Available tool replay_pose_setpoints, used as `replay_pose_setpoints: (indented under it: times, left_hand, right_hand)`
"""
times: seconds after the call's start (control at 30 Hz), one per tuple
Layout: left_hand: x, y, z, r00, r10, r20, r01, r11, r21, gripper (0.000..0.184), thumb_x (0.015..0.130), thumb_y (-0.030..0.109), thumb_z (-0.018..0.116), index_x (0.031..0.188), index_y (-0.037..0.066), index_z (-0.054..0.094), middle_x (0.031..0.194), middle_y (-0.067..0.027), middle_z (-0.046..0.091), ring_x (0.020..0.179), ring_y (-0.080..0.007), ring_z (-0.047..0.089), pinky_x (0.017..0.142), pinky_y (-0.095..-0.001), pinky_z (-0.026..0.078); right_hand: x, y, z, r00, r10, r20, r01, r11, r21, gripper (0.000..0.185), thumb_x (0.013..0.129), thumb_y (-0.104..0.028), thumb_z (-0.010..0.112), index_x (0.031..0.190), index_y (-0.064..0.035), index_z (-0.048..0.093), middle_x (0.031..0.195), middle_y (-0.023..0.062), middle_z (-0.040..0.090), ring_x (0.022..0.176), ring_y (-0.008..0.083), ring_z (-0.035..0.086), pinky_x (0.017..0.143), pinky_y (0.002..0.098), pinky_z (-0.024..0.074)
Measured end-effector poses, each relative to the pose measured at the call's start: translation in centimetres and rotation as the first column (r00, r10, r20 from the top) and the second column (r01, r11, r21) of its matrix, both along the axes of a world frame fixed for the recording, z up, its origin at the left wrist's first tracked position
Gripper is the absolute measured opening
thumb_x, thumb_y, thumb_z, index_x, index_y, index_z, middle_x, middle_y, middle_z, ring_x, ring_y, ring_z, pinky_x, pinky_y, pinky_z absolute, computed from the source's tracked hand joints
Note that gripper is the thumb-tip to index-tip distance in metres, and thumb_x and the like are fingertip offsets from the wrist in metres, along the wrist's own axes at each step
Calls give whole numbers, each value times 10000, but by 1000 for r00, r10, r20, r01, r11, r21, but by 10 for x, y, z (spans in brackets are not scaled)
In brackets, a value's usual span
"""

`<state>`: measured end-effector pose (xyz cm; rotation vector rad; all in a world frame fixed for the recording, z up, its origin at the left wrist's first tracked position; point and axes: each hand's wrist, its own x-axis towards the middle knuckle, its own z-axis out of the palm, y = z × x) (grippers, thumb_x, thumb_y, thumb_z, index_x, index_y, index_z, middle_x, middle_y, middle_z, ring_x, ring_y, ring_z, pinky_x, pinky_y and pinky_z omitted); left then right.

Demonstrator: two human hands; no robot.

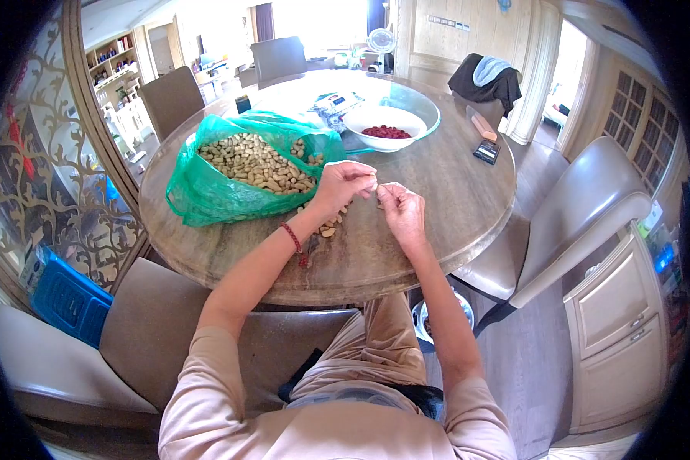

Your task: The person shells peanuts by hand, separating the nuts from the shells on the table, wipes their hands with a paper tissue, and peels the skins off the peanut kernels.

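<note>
My left hand (346,185), with a red beaded bracelet on the wrist, is closed in a pinch above the table. Right beside it, my right hand (402,211) is pinched too, and the fingertips of both hands nearly meet at a small pale peanut, mostly hidden by the fingers. To the left, a green plastic bag (207,201) lies wide open, full of unshelled peanuts (251,162). Several loose peanut shells (329,229) lie on the wood beneath my left wrist. Beyond my hands stands a white bowl (369,143) holding red peanut kernels (386,133).
The round table (452,192) has a glass turntable with a plastic packet (334,107) on it. A dark phone-like object (486,152) and a pinkish block (483,127) lie at the right edge. Chairs surround the table; a bin (461,308) stands on the floor below.
</note>
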<state>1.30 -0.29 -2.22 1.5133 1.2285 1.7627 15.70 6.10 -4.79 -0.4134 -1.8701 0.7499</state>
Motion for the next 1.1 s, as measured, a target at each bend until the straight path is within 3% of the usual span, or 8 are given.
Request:
replay_pose_setpoints:
  times: [0.13,0.2,0.5,0.67,0.9,0.97,1.03,1.1]
  left_hand:
    - [0,-1,0,999,-26,33,27,999,-19,179,767,8,646,940,-33,625,788,-81,644,679,-117,615,615,-232,527]
    - [0,-1,-1,998,-46,33,46,999,-19,184,763,7,650,940,-36,626,791,-83,644,677,-118,615,615,-232,526]
    - [1,0,-4,995,-47,-87,51,998,44,133,724,-33,661,856,-40,646,722,-73,635,622,-90,585,573,-208,485]
    - [7,-2,-2,982,5,-189,-2,1000,17,111,724,-40,653,834,-44,648,708,-59,638,618,-72,574,566,-194,471]
    - [9,-4,-2,980,13,-200,-24,998,-55,123,716,-19,676,833,-46,651,736,-79,652,632,-85,589,585,-203,485]
    - [10,-6,-2,998,-53,-46,50,996,-67,145,722,4,685,851,-48,644,745,-82,651,636,-100,597,600,-214,495]
    - [11,-6,-4,998,-57,23,59,993,-100,154,729,10,682,864,-48,636,767,-86,649,655,-111,603,614,-224,503]
    - [12,-4,-7,994,-59,92,71,989,-132,163,737,16,679,877,-48,629,788,-91,648,674,-123,609,627,-235,511]
  right_hand:
    - [6,-7,8,1000,20,8,-20,997,-68,131,803,-132,610,804,-2,623,656,148,597,579,253,593,555,314,449]
    - [5,-5,5,1000,1,-8,-1,1000,-20,120,800,-119,610,801,1,621,656,145,598,569,237,590,549,308,447]
    - [2,1,1,999,6,-46,-7,999,-32,120,804,-112,606,800,8,621,625,126,583,519,164,544,519,287,427]
    - [2,-2,4,996,15,-94,-18,999,-37,138,804,-127,609,793,9,627,584,112,554,493,132,495,492,286,402]
    - [3,2,2,999,36,-35,-38,998,-58,146,816,-120,586,766,13,621,553,82,524,498,82,455,481,267,383]
    - [0,5,-2,997,41,-59,-45,997,-63,151,823,-115,576,760,15,617,554,65,534,507,68,453,482,259,382]
    - [-1,8,-5,972,168,-164,-204,951,-234,167,843,-117,554,757,13,615,587,4,559,532,45,453,485,235,381]
    - [-4,9,-6,952,198,-234,-256,933,-252,171,850,-125,549,770,8,620,609,-15,562,532,40,449,482,223,375]
